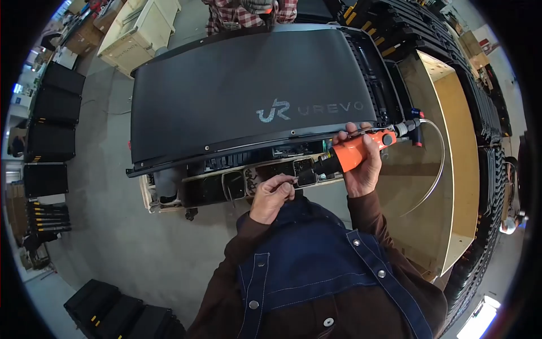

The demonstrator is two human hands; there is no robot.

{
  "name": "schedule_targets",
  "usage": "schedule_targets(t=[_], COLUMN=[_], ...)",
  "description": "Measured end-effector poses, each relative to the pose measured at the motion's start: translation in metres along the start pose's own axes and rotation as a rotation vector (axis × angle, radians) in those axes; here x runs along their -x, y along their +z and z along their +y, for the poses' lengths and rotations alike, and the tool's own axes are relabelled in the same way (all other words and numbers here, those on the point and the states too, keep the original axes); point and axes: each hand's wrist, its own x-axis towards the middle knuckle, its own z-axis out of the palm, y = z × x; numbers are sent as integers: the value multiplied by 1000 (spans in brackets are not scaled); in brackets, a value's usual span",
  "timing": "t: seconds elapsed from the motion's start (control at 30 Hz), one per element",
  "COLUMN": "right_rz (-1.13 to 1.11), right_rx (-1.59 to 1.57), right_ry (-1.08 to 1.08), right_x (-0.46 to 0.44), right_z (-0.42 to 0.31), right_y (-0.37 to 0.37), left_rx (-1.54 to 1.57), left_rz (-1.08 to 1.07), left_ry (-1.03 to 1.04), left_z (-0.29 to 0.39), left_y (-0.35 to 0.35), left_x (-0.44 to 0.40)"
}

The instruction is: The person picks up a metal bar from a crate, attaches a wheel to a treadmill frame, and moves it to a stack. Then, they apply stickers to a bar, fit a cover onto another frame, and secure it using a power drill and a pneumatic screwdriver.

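Note:
My right hand [366, 166] is wrapped around an orange air screwdriver [349, 155], which lies almost level and points left. A clear air hose [442, 152] runs from its metal fitting at the right. At the tool's dark nose, my left hand [274, 196] is closed with thumb and fingers pinched at the tip; whatever lies between them is too small to make out. Just beyond both hands is the black treadmill deck [226, 101] with a UREVO logo, its near edge held by several screws.
Across the deck stands a person in a checked shirt [285, 11], with an orange tool in front of them. An open wooden crate [451, 169] is on the right, another crate [138, 42] at the far left. Black stacked parts [121, 311] stand on the floor.

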Motion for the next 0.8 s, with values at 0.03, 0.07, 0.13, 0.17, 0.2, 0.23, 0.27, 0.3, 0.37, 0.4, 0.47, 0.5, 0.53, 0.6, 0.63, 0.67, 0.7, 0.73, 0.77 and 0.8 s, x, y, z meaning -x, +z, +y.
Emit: schedule_targets(t=[0.03, 0.07, 0.13, 0.17, 0.2, 0.23, 0.27, 0.3, 0.37, 0.4, 0.47, 0.5, 0.53, 0.6, 0.63, 0.67, 0.7, 0.73, 0.77, 0.8], right_rz=[-8, -12, 1, -4, -4, -6, -10, 27, 65, 124, 195, 199, 204, 180, 145, 104, 71, 61, -17, -91], right_rx=[3, -6, -35, -39, -22, -4, -7, -6, -5, -29, -96, -82, -68, -30, 42, 109, 132, 139, 264, 388], right_ry=[1, 4, 23, 26, 24, 19, 19, 13, 12, 44, 117, 119, 120, 104, 76, 43, 21, 29, -41, -113], right_x=[0, -1, -3, -4, -4, -4, -5, -5, -2, -3, -3, -4, -5, -7, -8, -12, -13, -16, -21, -25], right_z=[-4, -7, -15, -18, -21, -23, -24, -25, -26, -25, -22, -19, -16, -14, -14, -14, -16, -17, -17, -16], right_y=[1, -2, -11, -16, -23, -28, -32, -35, -44, -49, -59, -62, -66, -66, -62, -56, -49, -40, -29, -19], left_rx=[92, 84, 85, 81, 77, 72, 69, -351, -773, -1020, -1280, -1276, -1202, -983, -974, -779, -576, -279, 10, 299], left_rz=[-45, -40, -35, -32, -5, 19, 19, 133, 252, 335, 450, 459, 427, 293, 302, 244, 181, 112, 104, 90], left_ry=[50, 54, 65, 70, 51, 33, 37, 276, 510, 745, 958, 960, 854, 619, 625, 354, 87, -34, -125, -219], left_z=[-2, -5, -11, -14, -19, -22, -20, -15, -16, -17, -16, -14, -11, -8, -11, -8, -8, -26, -31, -31], left_y=[8, 12, 21, 25, 28, 32, 40, 53, 67, 71, 79, 78, 75, 57, 47, 42, 36, 12, 3, 4], left_x=[0, -1, -5, -7, -8, -9, -10, -10, -11, -15, -19, -23, -27, -36, -37, -40, -43, -54, -65, -76])
